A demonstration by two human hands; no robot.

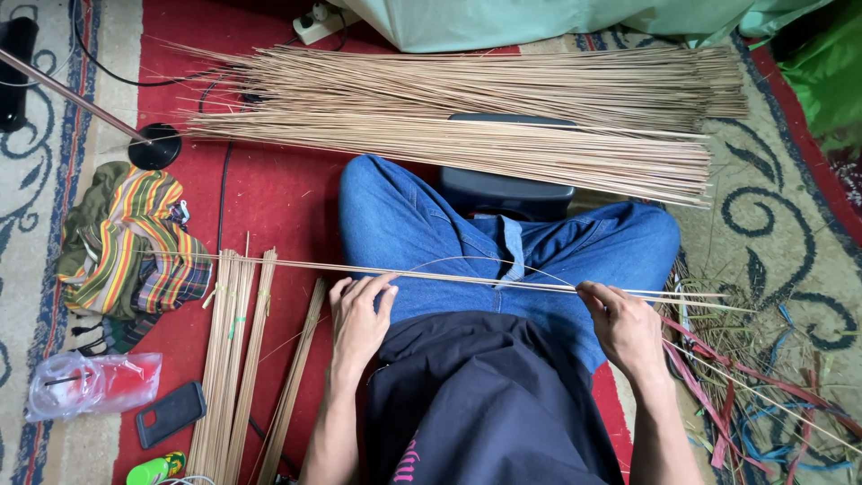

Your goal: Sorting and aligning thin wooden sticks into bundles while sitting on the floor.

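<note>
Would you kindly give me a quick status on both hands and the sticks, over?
Left hand and right hand both pinching thin sticks across the lap. Big stick pile ahead on the carpet. Nothing between the hands.

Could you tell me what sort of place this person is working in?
Probably a home floor used as a craft spot: a patterned carpet, a big heap of thin sticks, and tied stick bundles beside the seated person's left hand.

Two hands, left (357,323) and right (627,328), are showing at six o'clock, one phone (171,413) and one bag (92,383) are lying at eight, one stool (505,189) is sitting centre.
</note>
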